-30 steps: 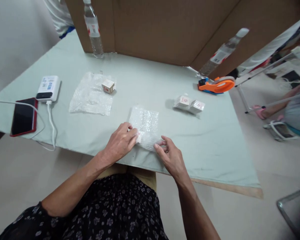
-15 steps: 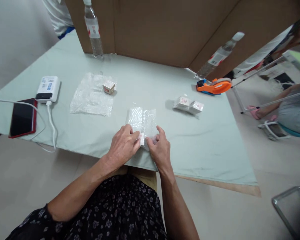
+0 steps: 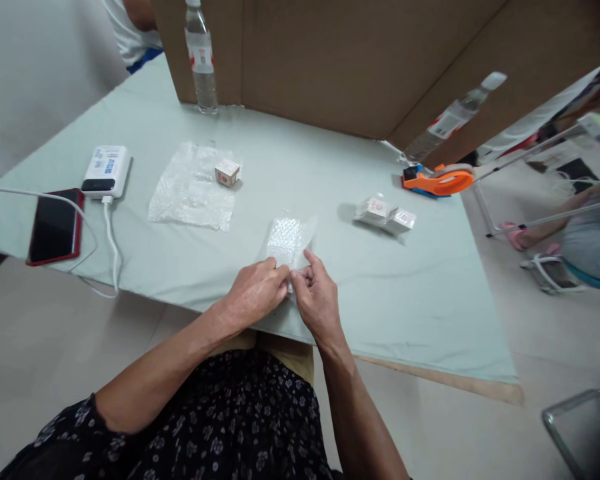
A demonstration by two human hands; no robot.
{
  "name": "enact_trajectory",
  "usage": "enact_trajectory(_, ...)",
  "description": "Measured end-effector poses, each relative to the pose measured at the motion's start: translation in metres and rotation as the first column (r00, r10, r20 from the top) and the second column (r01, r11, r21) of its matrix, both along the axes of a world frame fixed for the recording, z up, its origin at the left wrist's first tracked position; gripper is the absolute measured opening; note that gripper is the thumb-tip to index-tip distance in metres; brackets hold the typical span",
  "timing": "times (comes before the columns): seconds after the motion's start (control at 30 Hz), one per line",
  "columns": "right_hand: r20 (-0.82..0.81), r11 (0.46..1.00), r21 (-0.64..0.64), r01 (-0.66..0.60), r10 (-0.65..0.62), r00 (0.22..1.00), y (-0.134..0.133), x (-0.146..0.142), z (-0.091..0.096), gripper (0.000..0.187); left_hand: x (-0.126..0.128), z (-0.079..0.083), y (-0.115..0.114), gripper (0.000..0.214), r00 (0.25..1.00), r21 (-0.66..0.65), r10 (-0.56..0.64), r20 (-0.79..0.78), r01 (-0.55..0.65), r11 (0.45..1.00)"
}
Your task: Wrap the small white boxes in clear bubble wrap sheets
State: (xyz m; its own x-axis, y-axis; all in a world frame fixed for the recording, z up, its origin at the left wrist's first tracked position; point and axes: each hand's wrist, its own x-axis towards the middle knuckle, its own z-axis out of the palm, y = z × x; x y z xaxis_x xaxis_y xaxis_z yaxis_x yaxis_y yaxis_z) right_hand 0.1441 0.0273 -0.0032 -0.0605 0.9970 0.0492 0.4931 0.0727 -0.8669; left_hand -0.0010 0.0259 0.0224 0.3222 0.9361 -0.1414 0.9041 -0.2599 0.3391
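Note:
A small sheet of bubble wrap [image 3: 283, 239] lies near the table's front edge, its right side folded inward and slightly raised. My left hand [image 3: 261, 285] presses on its near end with the fingers curled. Close against it, my right hand [image 3: 317, 288] pinches the right edge of the wrap between thumb and fingers. Whatever lies inside the near end is mostly hidden by my fingers. Beyond my left hand, a small box [image 3: 227, 173] sits on a larger bubble wrap sheet [image 3: 187, 193]. To the right lie two small boxes wrapped in bubble wrap [image 3: 384, 215].
An orange tape dispenser [image 3: 440, 181] stands at the right edge. Two water bottles [image 3: 203, 67] stand by a tall cardboard panel [image 3: 310, 60]. At left are a power bank [image 3: 107, 172], a phone [image 3: 55, 227] and a white cable [image 3: 111, 247]. A person sits at far right.
The right side of the bubble wrap has been folded leftward. My right hand has moved in closer to my left. The view has shifted slightly.

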Motion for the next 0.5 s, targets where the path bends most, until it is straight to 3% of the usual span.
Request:
enact_trajectory(0.17, -0.016, 0.985, -0.080, -0.155, 0.154, 0.988, -0.003, 0.008, 0.008, 0.053, -0.001, -0.003, 0.001, 0.025, 0.998, -0.004, -0.013, 0.066, 0.013, 1.000)
enact_trajectory(0.33, -0.148, 0.920, -0.151, -0.362, 0.341, 0.928, 0.004, 0.026, 0.015, 0.053, -0.004, -0.004, 0.002, 0.018, 0.975, -0.034, 0.015, 0.222, -0.008, 0.999)
enact_trajectory(0.43, -0.049, 0.882, -0.141, -0.450, 0.448, 0.893, 0.011, 0.029, 0.018, 0.055, -0.009, -0.006, 0.004, 0.018, 0.915, -0.057, 0.047, 0.402, -0.026, 0.998)
enact_trajectory(0.5, 0.104, 0.867, -0.117, -0.484, 0.495, 0.863, 0.015, 0.026, 0.019, 0.061, -0.011, -0.007, 0.006, 0.033, 0.859, -0.132, 0.111, 0.500, -0.051, 0.990)
